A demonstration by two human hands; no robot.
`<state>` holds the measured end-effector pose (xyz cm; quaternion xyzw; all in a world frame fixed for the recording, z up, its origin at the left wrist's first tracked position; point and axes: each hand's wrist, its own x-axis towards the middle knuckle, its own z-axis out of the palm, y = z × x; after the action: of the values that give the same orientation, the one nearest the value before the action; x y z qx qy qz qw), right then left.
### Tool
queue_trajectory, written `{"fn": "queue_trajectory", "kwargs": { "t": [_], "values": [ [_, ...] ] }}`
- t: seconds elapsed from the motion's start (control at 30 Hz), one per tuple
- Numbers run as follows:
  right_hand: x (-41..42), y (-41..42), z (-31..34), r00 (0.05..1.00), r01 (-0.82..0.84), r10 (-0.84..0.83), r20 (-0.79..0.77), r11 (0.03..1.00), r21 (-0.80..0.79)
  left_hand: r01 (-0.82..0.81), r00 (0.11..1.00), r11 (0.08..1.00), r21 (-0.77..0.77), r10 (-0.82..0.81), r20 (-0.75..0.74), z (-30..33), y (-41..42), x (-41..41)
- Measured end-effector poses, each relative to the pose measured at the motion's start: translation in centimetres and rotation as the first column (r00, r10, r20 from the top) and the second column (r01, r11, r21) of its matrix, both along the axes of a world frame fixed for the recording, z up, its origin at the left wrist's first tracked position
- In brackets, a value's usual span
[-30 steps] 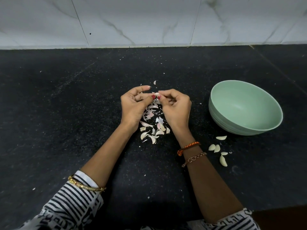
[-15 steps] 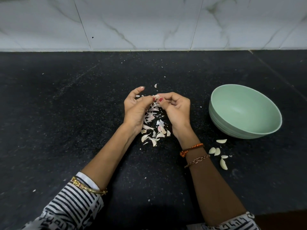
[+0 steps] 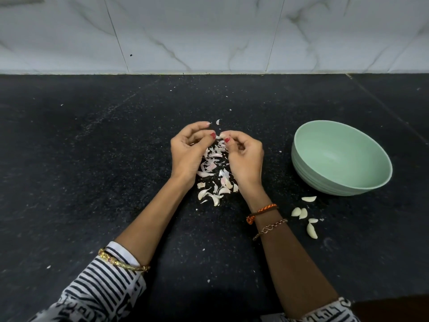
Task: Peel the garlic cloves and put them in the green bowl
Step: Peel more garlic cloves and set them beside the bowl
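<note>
My right hand (image 3: 245, 156) pinches a small garlic clove (image 3: 222, 135) at its fingertips above the black counter. My left hand (image 3: 189, 152) has its fingers curled, and its thumb and fingertip pinch a bit of skin (image 3: 217, 137) right beside the clove. Under both hands lies a heap of garlic skins (image 3: 214, 173). The green bowl (image 3: 308, 173) stands to the right, and nothing shows inside it. Several peeled cloves (image 3: 303, 213) lie on the counter in front of the bowl, near my right wrist.
The black stone counter (image 3: 92, 159) runs back to a white marble-tiled wall (image 3: 209, 33). Small skin flecks are scattered over the counter. One loose skin piece (image 3: 218, 122) lies just beyond my fingertips.
My hands have drawn slightly apart at the fingertips, with the left index finger lowered; the clove stays pinched in my right hand. The view tilted a little.
</note>
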<state>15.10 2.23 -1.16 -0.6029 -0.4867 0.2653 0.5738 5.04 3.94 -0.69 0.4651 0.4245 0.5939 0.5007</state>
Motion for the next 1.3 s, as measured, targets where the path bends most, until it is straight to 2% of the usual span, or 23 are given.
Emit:
{"fn": "queue_trajectory", "kwargs": {
  "t": [0.17, 0.3, 0.5, 0.7, 0.83, 0.9, 0.97, 1.03, 1.1, 1.2, 1.3],
  "values": [
    [0.0, 0.0, -0.1, 0.982, 0.036, -0.032, 0.188, 0.999, -0.02, 0.004, 0.995, 0.995, 0.097, 0.005, -0.097, -0.5, 0.3, 0.0],
    [0.1, -0.1, 0.0, 0.933, 0.059, -0.049, 0.357, 0.998, -0.018, 0.006, 0.97, 0.986, 0.166, 0.034, -0.24, -0.8, 0.5, -0.2],
    [0.3, -0.4, -0.2, 0.796, 0.052, -0.104, 0.597, 0.993, 0.104, -0.005, 0.851, 0.923, 0.386, 0.206, -0.483, -1.2, 0.4, -0.2],
    [0.3, -0.2, -0.5, 0.69, 0.025, -0.186, 0.7, 0.972, 0.233, 0.017, 0.775, 0.849, 0.528, 0.323, -0.543, -1.0, 0.2, -0.1],
    [0.6, -0.1, -0.5, 0.673, -0.007, -0.167, 0.721, 0.973, 0.232, 0.023, 0.799, 0.857, 0.515, 0.294, -0.525, -0.8, 0.0, -0.2],
    [0.7, -0.3, -0.1, 0.725, -0.029, -0.066, 0.686, 0.992, 0.127, 0.012, 0.838, 0.886, 0.464, 0.244, -0.488, -0.7, 0.0, -0.2],
    [1.0, -0.2, 0.3, 0.803, -0.065, 0.042, 0.594, 0.998, 0.018, -0.016, 0.925, 0.937, 0.35, 0.147, -0.351, -0.7, 0.1, -0.3],
    [1.3, -0.2, 0.7, 0.911, -0.105, 0.11, 0.398, 0.994, -0.034, -0.021, 0.985, 0.977, 0.212, 0.056, -0.161, -0.5, 0.2, -0.3],
    [1.4, -0.1, 0.9, 0.975, -0.119, 0.125, 0.182, 0.992, -0.046, -0.006, 0.997, 0.992, 0.124, 0.015, -0.074, -0.4, 0.4, -0.1],
    [1.3, -0.2, 0.9, 0.984, -0.177, 0.176, -0.024, 0.983, -0.056, 0.0, 0.997, 0.996, 0.085, 0.006, -0.077, -0.4, 0.5, 0.1],
    [1.7, -0.3, 1.3, 0.957, -0.213, 0.201, -0.21, 0.976, -0.036, -0.06, 0.996, 0.997, 0.05, 0.063, -0.065, -0.4, 0.8, -0.4]
  ]
}}
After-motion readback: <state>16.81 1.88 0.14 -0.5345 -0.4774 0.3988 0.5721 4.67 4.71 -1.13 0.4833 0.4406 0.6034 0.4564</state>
